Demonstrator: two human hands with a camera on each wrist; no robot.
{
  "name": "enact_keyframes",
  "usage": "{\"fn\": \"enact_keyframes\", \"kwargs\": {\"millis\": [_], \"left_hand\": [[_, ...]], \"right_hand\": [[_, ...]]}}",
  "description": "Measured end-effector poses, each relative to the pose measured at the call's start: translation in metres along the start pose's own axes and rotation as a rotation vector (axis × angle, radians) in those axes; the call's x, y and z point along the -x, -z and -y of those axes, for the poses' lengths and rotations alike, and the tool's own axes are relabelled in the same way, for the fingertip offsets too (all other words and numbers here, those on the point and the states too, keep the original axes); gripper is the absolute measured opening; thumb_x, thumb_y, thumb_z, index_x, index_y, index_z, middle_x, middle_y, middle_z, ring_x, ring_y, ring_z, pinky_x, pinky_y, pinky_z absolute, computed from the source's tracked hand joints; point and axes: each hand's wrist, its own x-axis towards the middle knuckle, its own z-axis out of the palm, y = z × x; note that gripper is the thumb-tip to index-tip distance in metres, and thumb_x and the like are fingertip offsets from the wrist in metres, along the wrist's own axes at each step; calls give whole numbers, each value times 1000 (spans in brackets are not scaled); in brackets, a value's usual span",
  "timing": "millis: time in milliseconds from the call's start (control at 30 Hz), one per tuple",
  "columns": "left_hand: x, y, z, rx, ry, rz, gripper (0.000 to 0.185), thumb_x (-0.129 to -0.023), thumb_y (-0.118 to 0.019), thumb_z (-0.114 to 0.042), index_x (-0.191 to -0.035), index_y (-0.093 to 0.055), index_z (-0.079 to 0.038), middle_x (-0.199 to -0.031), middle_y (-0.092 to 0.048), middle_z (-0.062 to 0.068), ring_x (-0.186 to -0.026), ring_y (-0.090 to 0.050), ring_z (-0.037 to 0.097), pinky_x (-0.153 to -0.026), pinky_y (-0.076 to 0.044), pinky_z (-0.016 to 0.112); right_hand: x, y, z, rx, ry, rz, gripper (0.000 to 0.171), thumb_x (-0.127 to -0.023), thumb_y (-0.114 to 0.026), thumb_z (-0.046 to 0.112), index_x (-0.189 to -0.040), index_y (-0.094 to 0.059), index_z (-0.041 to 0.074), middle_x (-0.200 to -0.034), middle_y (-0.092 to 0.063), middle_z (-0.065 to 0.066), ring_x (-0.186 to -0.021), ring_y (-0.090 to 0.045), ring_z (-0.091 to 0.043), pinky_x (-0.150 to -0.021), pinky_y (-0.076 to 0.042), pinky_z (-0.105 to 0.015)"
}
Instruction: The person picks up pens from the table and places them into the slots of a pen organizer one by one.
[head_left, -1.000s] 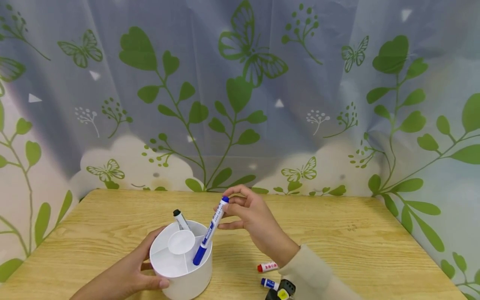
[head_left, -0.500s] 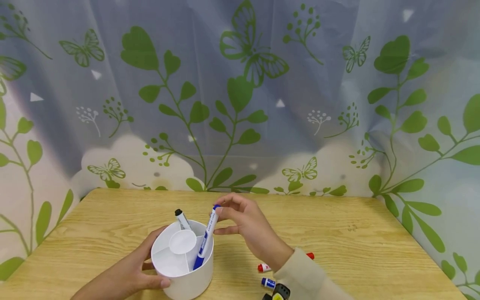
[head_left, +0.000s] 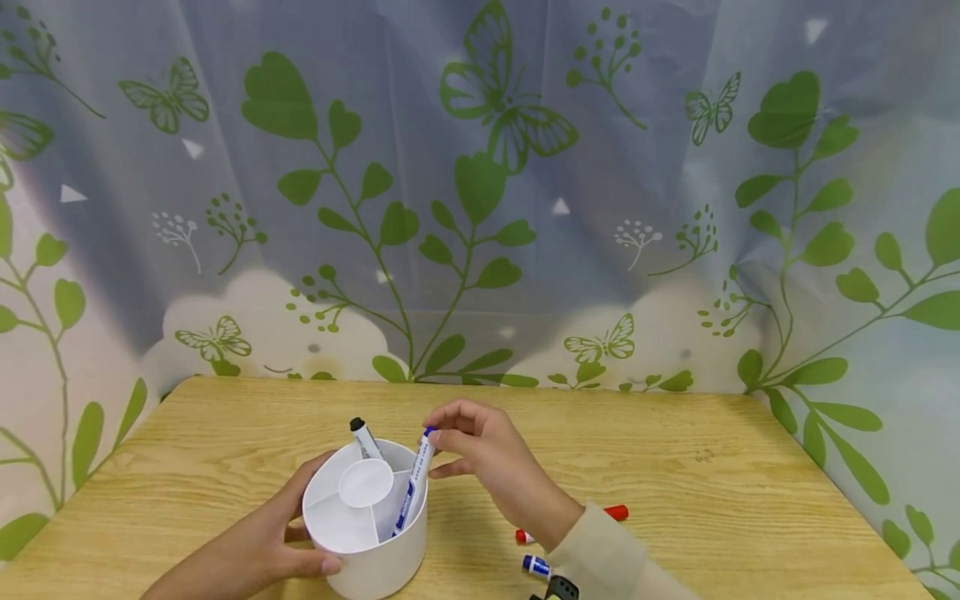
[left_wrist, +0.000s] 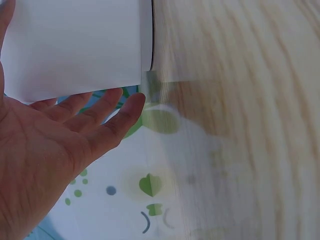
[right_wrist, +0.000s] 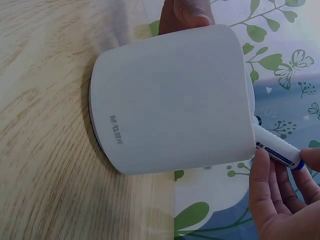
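A white round pen holder [head_left: 382, 567] with dividers and a small raised cup in its middle stands on the table. My left hand [head_left: 262, 533] grips its left side, thumb at the front and fingers behind. With thumb and fingers, my right hand [head_left: 487, 454] pinches the top end of a blue marker [head_left: 414, 483]. The marker leans inside the holder's right compartment, its lower end hidden by the wall. A black-capped marker [head_left: 363, 435] stands in the rear compartment. In the right wrist view the blue marker [right_wrist: 279, 149] sticks out past the holder's rim.
A red marker [head_left: 617, 512] lies on the wooden table [head_left: 675, 467], partly behind the right wrist. Another blue-capped marker [head_left: 536, 566] lies nearer, partly covered by a dark wrist device [head_left: 561, 588]. A patterned curtain [head_left: 585, 250] hangs behind the table.
My right hand has moved down and slightly left, lowering the blue marker deeper into the right compartment. More of the red marker shows. My left hand stays on the holder.
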Motion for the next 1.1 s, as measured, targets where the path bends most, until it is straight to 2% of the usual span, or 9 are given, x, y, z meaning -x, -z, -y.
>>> {"fn": "enact_keyframes", "kwargs": {"millis": [400, 767, 900, 1100], "left_hand": [[0, 0, 1, 5, 14, 7, 105, -94, -80, -12, -168, -6, -16, -160, -33, 29, -127, -45, -11, -90, -55, 24], [1, 0, 2, -1, 0, -8, 106, -92, -81, -10, -169, -8, -18, -161, -34, 27, -128, -46, -10, -90, -56, 26], [1, 0, 2, -2, -2, -5, 106, -92, -81, -10, -169, -8, -18, -160, -35, 26, -128, -46, -9, -90, -56, 26], [0, 1, 2, -2, 11, -1, 107, -92, -81, -11, -169, -8, -19, -160, -36, 25, -128, -45, -10, -91, -54, 26]], "right_hand": [[2, -3, -5, 21, -12, 14, 28, -98, -67, 6, -119, -62, -11, -99, -68, 0, -91, -63, -12, -75, -55, -27], [5, -5, -11, 41, -20, 22, 22, -95, -67, 4, -114, -65, -8, -93, -67, 6, -89, -61, -12, -69, -47, -24], [6, -5, -11, 50, -24, 19, 18, -96, -67, 4, -111, -66, -5, -91, -67, 7, -88, -61, -11, -67, -45, -23], [7, -3, -10, 53, -27, 22, 24, -95, -69, 7, -115, -66, -6, -97, -69, 3, -91, -62, -12, -70, -47, -25]]}}
